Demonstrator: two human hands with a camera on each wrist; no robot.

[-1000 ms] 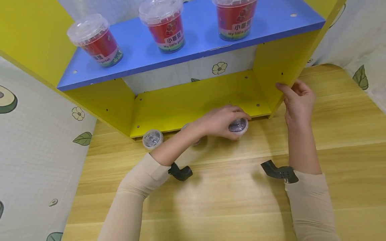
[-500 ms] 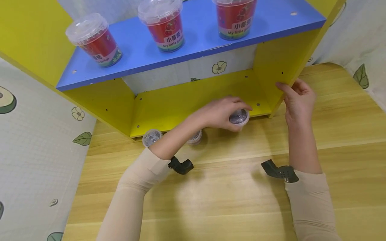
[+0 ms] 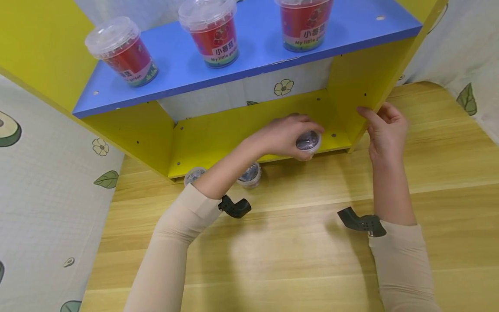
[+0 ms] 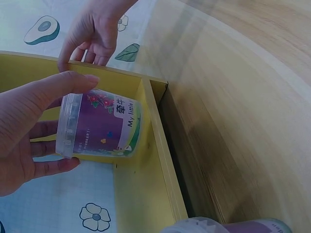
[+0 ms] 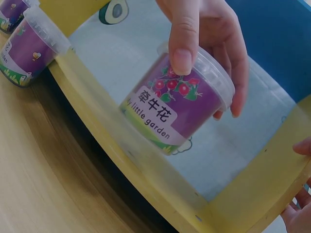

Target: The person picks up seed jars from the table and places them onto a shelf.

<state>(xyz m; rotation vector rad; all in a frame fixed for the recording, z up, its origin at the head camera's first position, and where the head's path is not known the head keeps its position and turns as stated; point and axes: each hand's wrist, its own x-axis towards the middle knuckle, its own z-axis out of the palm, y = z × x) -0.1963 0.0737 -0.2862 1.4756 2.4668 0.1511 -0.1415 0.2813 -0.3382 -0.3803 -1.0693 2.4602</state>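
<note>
I've got a cup (image 3: 308,141) at the front of the lower shelf (image 3: 218,138), two tubs (image 3: 251,175) left of it on the table (image 3: 288,255), three pots (image 3: 216,41) along the upper shelf (image 3: 257,50).

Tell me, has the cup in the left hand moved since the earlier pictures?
Yes. In the head view, the cup in the left hand has moved up the picture, now showing over the yellow shelf rather than mostly in front.
</note>
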